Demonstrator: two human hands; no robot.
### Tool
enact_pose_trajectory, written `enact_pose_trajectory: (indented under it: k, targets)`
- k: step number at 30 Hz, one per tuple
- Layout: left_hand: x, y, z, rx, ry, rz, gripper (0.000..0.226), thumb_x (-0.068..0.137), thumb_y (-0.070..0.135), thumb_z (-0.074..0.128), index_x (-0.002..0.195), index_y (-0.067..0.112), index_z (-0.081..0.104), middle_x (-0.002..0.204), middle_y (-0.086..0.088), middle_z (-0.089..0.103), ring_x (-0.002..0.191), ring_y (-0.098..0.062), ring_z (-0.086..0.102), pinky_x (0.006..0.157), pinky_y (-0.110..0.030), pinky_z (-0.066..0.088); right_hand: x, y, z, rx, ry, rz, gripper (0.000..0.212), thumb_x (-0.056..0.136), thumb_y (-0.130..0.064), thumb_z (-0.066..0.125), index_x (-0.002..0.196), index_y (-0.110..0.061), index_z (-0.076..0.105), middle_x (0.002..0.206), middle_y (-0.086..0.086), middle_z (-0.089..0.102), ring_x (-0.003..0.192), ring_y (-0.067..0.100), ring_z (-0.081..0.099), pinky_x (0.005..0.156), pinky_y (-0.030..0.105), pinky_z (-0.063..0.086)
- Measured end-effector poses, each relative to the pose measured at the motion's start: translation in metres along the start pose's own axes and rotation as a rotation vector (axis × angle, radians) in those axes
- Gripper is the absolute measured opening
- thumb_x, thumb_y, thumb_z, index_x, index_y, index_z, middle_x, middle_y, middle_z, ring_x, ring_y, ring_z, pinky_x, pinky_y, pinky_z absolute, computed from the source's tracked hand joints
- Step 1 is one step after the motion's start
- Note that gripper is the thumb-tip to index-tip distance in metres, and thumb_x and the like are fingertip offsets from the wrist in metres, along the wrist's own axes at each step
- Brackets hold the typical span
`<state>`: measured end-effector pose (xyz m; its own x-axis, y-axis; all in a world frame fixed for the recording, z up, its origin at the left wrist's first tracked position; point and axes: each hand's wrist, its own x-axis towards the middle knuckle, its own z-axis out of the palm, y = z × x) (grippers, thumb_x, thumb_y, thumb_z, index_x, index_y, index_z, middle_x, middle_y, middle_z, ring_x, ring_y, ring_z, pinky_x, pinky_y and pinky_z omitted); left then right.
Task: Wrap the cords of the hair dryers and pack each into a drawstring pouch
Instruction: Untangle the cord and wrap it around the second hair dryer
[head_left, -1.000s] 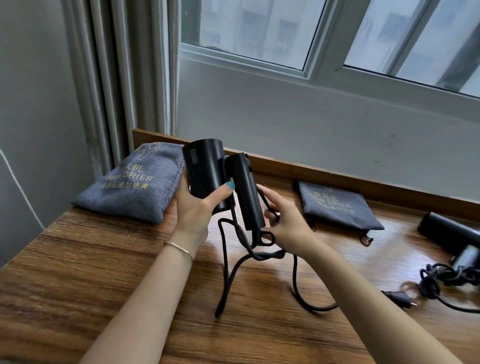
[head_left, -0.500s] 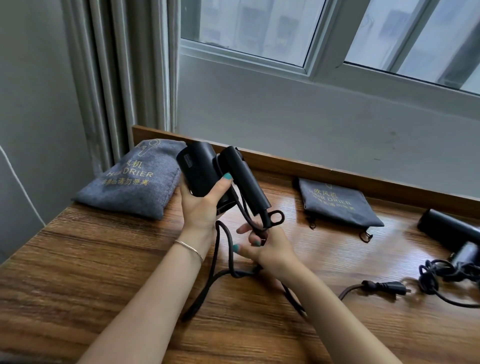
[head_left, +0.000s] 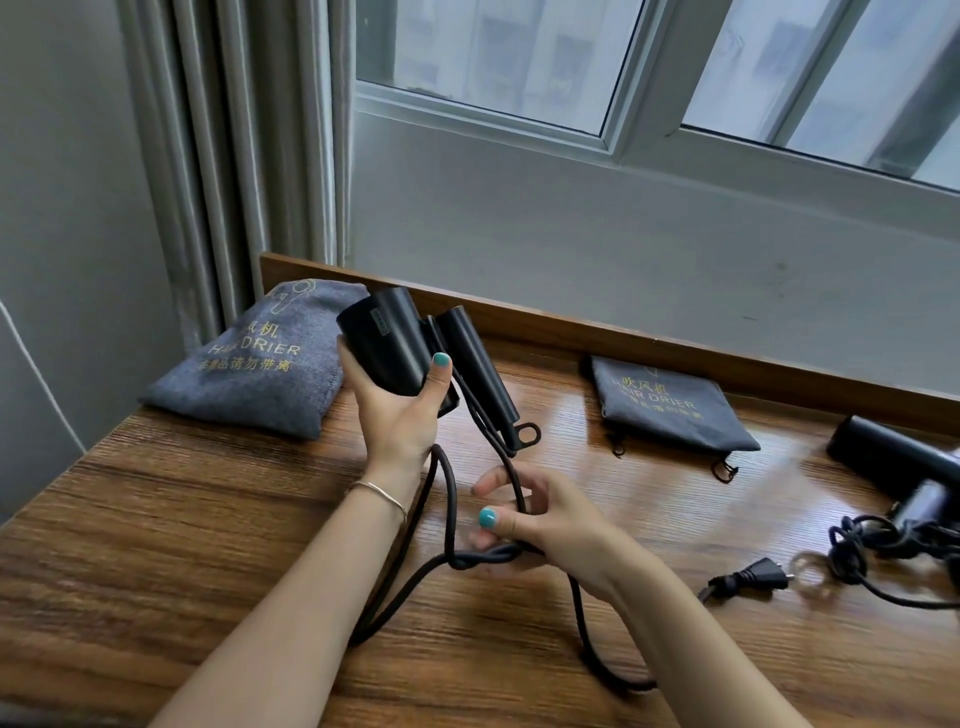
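Note:
My left hand (head_left: 402, 410) grips the barrel of a folded black hair dryer (head_left: 387, 345) above the wooden table (head_left: 156, 519). Its handle points down to the right. Its dark cord (head_left: 441, 509) hangs from the handle and loops onto the table. My right hand (head_left: 540, 519) holds the cord below the handle, fingers curled round it. The plug (head_left: 748, 577) lies to the right. A flat grey pouch (head_left: 670, 405) lies at the back. A second black dryer (head_left: 898, 462) with a tangled cord (head_left: 883, 540) lies at the far right.
A filled grey pouch (head_left: 254, 364) marked HAIR DRIER lies at the back left. A raised wooden lip (head_left: 649, 348) runs along the table's back under the window wall. Curtains (head_left: 234, 156) hang at the left corner.
My right hand has slid down the cord, away from the handle, toward the table. The dryer has tilted so that its handle points further right. The plug has been drawn left.

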<state>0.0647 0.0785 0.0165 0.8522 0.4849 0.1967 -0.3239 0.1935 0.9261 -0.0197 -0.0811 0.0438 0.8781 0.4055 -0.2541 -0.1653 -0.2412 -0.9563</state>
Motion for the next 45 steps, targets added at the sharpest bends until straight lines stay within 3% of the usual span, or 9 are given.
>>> enact_pose_trajectory:
  k: [8,13,18,21,25,30,35,40,45]
  targets:
    - [0.000,0.002,-0.003,0.073,0.042,0.059,0.119,0.067,0.045,0.081,0.155,0.027,0.004,0.156,-0.002,0.031,0.140,-0.013,0.034,0.118,-0.041,0.029,-0.012,0.000,-0.030,-0.028,-0.163,0.021,0.047,0.084,0.003,0.068,0.121,-0.021,0.053,0.083,0.006,0.056,0.098,0.029,0.069,0.070,0.031,0.060]
    - [0.000,0.002,-0.003,0.085,0.046,0.084,0.122,0.063,0.050,0.081,0.154,0.029,0.004,0.157,-0.001,0.029,0.141,-0.013,0.033,0.118,-0.042,0.029,0.011,0.003,-0.046,-0.532,0.301,-0.214,0.061,0.075,0.026,0.039,0.096,-0.027,0.061,0.076,0.001,0.050,0.067,0.001,0.060,0.064,0.017,0.047]
    - [-0.003,0.003,-0.003,0.117,0.004,0.150,0.120,0.064,0.044,0.081,0.155,0.025,0.004,0.154,0.007,0.025,0.141,-0.009,0.028,0.113,-0.021,0.027,0.029,0.004,-0.059,-0.765,0.544,-0.376,0.065,0.068,0.028,0.046,0.079,-0.033,0.062,0.092,-0.005,0.052,0.077,0.013,0.061,0.058,0.022,0.049]
    - [-0.001,0.004,-0.005,0.126,0.021,0.167,0.119,0.066,0.040,0.081,0.155,0.023,0.004,0.148,0.011,0.026,0.137,-0.003,0.028,0.104,-0.005,0.026,0.022,0.001,-0.054,-0.652,0.465,-0.340,0.063,0.080,0.020,0.044,0.075,-0.041,0.063,0.085,-0.007,0.066,0.055,0.005,0.055,0.052,0.026,0.044]
    - [0.002,0.006,-0.009,0.226,0.016,0.192,0.116,0.071,0.032,0.083,0.155,0.021,0.005,0.158,0.001,0.023,0.137,-0.001,0.022,0.110,-0.016,0.021,0.004,-0.008,-0.045,-0.644,0.242,-0.421,0.011,0.091,-0.024,0.065,0.097,-0.033,0.069,0.071,-0.013,0.061,0.052,0.008,0.044,0.053,0.026,0.034]
    - [0.003,0.005,-0.008,0.366,-0.134,0.236,0.117,0.067,0.046,0.082,0.155,0.026,0.008,0.160,0.000,0.024,0.146,-0.012,0.023,0.120,-0.033,0.024,-0.002,-0.032,-0.058,-0.930,0.539,-0.671,0.022,0.086,-0.044,0.056,0.090,-0.030,0.073,0.071,-0.024,0.061,0.063,0.004,0.058,0.056,0.034,0.049]
    - [0.002,0.011,-0.006,0.420,-0.242,0.288,0.120,0.065,0.037,0.088,0.155,0.028,0.010,0.156,0.009,0.028,0.140,-0.001,0.026,0.098,0.005,0.018,0.005,-0.070,-0.084,-1.001,0.828,-0.813,0.025,0.083,-0.042,0.057,0.088,-0.027,0.076,0.082,-0.011,0.073,0.072,0.015,0.067,0.061,0.037,0.054]
    - [-0.005,0.021,-0.003,0.434,-0.338,0.297,0.123,0.065,0.029,0.090,0.153,0.039,0.005,0.140,0.028,0.027,0.122,0.018,0.025,0.086,0.008,0.021,0.020,-0.108,-0.090,-1.032,0.907,-0.829,0.016,0.086,-0.036,0.063,0.090,-0.029,0.077,0.086,-0.010,0.075,0.073,0.015,0.068,0.062,0.034,0.052]
    - [-0.010,0.028,-0.004,0.418,-0.429,0.259,0.121,0.067,0.026,0.089,0.151,0.046,0.004,0.144,0.020,0.039,0.121,0.009,0.038,0.086,0.000,0.031,0.040,-0.127,-0.082,-1.007,0.929,-0.772,0.015,0.088,-0.039,0.064,0.093,-0.033,0.076,0.081,-0.012,0.074,0.073,0.013,0.066,0.064,0.032,0.048]
